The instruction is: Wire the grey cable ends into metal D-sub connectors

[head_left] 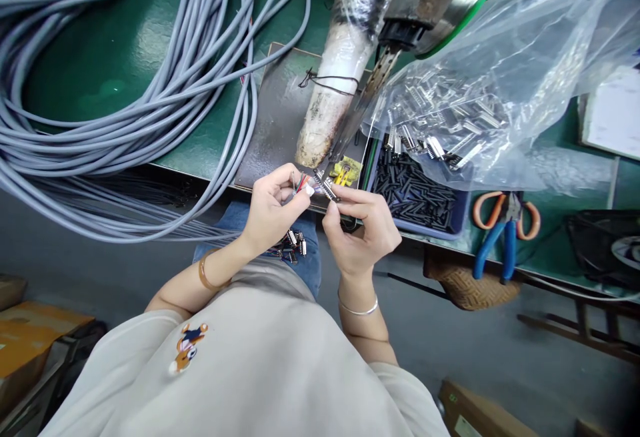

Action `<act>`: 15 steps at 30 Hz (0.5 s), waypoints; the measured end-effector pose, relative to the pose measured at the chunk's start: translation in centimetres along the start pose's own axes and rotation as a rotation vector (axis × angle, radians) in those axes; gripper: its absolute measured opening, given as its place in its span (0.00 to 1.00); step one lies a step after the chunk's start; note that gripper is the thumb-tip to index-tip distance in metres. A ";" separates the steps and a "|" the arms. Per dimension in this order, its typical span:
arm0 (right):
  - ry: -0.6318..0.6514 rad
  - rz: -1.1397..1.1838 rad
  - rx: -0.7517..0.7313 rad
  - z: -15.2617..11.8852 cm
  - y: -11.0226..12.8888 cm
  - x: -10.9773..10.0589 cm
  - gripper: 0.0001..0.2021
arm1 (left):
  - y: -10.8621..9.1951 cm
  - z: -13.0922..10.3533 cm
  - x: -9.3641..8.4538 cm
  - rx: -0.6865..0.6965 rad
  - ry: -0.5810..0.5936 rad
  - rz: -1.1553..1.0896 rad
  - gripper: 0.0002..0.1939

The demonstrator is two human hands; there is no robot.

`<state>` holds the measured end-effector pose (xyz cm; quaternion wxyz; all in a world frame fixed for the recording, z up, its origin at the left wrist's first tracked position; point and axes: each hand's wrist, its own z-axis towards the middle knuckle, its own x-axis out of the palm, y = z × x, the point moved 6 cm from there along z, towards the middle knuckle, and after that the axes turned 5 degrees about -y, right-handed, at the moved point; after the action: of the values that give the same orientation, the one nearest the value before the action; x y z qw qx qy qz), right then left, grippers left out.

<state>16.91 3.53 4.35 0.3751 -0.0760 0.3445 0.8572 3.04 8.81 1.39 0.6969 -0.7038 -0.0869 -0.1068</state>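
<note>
My left hand point(275, 207) is closed on thin coloured wires point(303, 183) that fan out at its fingertips. Pinched between the thumb and fingers of my right hand point(363, 227) is a small metal pin connector point(326, 187), close against the wire ends. Just above both hands is the tip of a soldering iron point(345, 130), mounted in a stand. Beside it a white wrapped tube point(327, 107) points down toward the hands. Under the tip lies a yellow sponge point(350, 170). Whether the wires touch the connector's pins I cannot tell.
Grey cables point(200, 90) are looped over the left of the green table point(120, 83). On the right are a blue tray point(453, 223) of black sleeves, a plastic bag point(540, 57) of connectors and pliers point(505, 230). Several wired connectors point(295, 247) rest on my lap.
</note>
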 end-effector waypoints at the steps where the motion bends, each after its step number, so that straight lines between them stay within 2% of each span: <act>1: 0.006 -0.008 -0.011 -0.1 0.0 0.0 0.09 | 0.1 0.0 0.0 -0.015 0.004 -0.003 0.14; 5: 0.008 -0.002 -0.005 -0.2 0.0 -0.1 0.09 | 0.3 -0.2 -0.1 -0.045 0.024 -0.032 0.14; 10: 0.022 0.125 0.199 0.0 -0.9 0.1 0.08 | 0.2 -0.5 0.0 -0.048 0.039 -0.044 0.11; 15: 0.012 0.051 0.101 0.0 -0.4 0.1 0.08 | 0.5 -0.4 -0.3 -0.003 -0.051 0.048 0.12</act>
<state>17.14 3.83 4.10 0.3543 -0.0535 0.3914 0.8476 2.85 8.45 0.82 0.6959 -0.7091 -0.0878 -0.0722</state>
